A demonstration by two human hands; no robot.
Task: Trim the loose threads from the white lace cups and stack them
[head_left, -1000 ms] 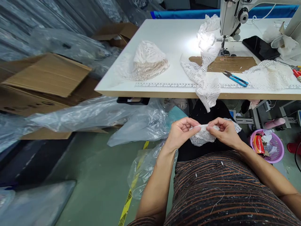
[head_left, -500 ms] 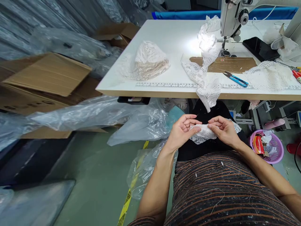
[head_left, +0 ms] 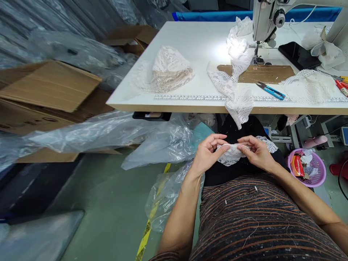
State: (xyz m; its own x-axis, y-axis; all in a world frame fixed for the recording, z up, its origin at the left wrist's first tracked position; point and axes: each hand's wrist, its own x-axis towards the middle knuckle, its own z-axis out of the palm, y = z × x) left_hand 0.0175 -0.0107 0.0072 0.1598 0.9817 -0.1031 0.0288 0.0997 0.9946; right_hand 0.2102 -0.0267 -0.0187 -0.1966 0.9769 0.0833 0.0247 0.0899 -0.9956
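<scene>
A small piece of white lace is stretched between my two hands above my lap. My left hand pinches its left end between thumb and fingers. Its upper right part is pinched by my right hand, and more lace shows beyond that hand over the black cloth on my lap. A long white lace strip runs from beside the sewing machine's needle across the table and hangs over the front edge.
On the white table are a lace pile, blue thread snips, brown cardboard, a black phone and more lace. A pink basket stands on the floor at right; boxes and plastic lie left.
My right hand has moved slightly left along the lace, closer to my left hand, and less lace shows between them. The whole view has shifted a little.
</scene>
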